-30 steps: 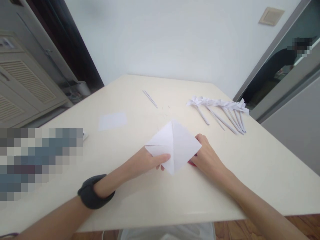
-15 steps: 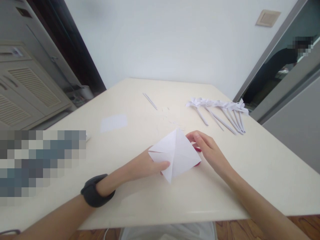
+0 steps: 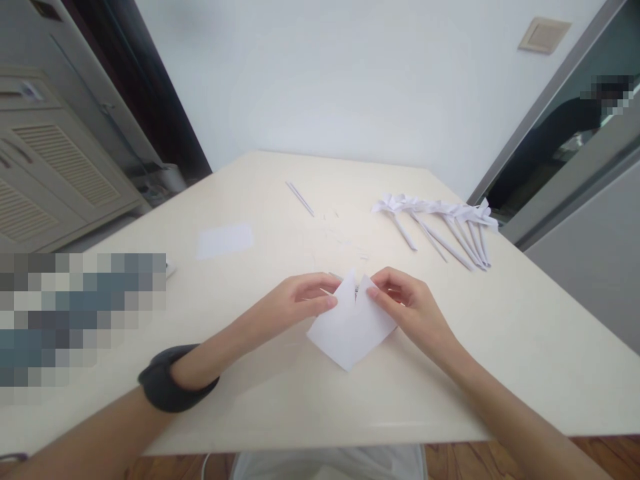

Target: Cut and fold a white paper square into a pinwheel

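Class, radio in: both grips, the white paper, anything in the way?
Left grip, right grip: pinching white paper. Gap at its upper end, between them. Thin scraps beyond, not blocking.

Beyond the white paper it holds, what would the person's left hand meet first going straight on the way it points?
Most likely the right hand, which holds the white paper opposite the left hand, though depth is hard to judge from this one view.

This place seems to be a home: it has a slatted cabinet point(image 3: 70, 160), a wall switch point(image 3: 544, 35) and a wooden floor point(image 3: 453, 461).
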